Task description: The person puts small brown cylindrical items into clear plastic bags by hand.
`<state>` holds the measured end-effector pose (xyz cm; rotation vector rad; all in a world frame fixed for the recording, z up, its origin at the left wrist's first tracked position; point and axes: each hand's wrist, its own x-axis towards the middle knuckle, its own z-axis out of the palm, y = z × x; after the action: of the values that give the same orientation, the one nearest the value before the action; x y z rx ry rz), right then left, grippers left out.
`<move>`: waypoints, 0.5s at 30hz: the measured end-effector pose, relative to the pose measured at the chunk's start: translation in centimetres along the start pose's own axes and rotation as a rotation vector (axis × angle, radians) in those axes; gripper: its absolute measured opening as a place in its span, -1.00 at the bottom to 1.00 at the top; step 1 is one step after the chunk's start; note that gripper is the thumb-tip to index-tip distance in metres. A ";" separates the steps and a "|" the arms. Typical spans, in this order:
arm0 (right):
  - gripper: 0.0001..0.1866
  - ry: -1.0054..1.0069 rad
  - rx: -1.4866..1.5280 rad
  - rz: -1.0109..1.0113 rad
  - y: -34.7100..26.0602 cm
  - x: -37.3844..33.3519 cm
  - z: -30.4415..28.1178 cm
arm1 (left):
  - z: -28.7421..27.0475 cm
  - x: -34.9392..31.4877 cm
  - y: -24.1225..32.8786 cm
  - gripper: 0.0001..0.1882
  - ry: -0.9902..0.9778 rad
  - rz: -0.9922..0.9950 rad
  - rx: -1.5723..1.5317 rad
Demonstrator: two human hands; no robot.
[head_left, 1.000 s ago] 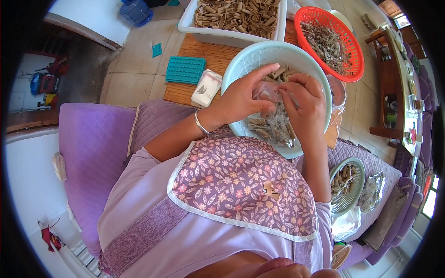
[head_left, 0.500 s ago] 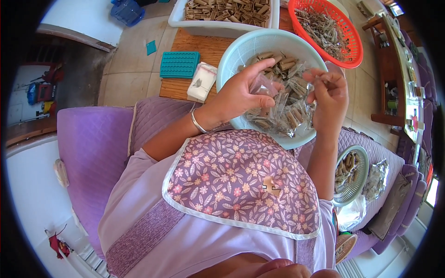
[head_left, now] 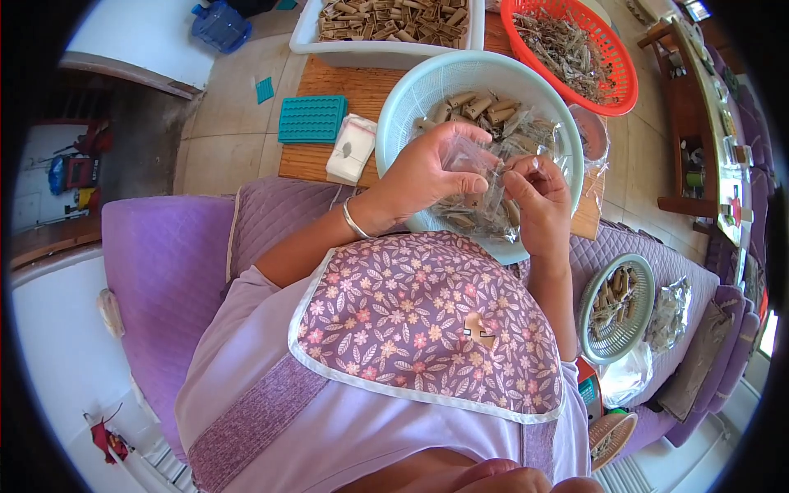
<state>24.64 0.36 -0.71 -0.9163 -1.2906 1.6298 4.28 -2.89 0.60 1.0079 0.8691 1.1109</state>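
In the head view, the work area is centred on a light-blue basin [head_left: 408, 99] at the upper middle of the frame. Brown tubular pieces [head_left: 478, 107] are contained in it, with clear plastic packets [head_left: 477, 218] heaped nearer its lower edge.

The left hand [head_left: 427, 172] is positioned over the basin's left side, and clear plastic film [head_left: 465, 156] is held between its curved fingers and thumb. The right hand [head_left: 538, 193] is placed over the basin's right side, thumb and forefinger brought close together (whether anything is gripped there cannot be told).

Since the preceding picture, the right hand has been brought inward from the basin's right rim to just beside the left. By judgement, both hands are thus engaged at one spot again, the film being handled between them.

The wooden worktop [head_left: 316, 78] is seen at the upper middle. A white tub [head_left: 386, 56] of brown pieces is set above the basin, a red basket [head_left: 631, 90] is located at the upper right, and a teal tray [head_left: 312, 120] is laid at left.
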 end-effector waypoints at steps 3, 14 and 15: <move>-0.83 0.050 0.076 0.043 0.0 -0.2 0.1 | -0.1 0.0 -0.3 -0.50 0.051 -0.025 0.111; -0.83 0.019 0.180 0.032 0.7 0.0 0.5 | 0.2 -0.2 0.4 -0.67 0.063 -0.012 0.191; -0.83 0.012 0.185 0.030 0.9 0.0 0.5 | 0.2 -0.2 0.3 -0.67 0.068 -0.011 0.197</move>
<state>24.03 0.08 -1.54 -0.8343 -1.1012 1.7317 4.34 -3.10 0.95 1.1306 1.0534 1.0704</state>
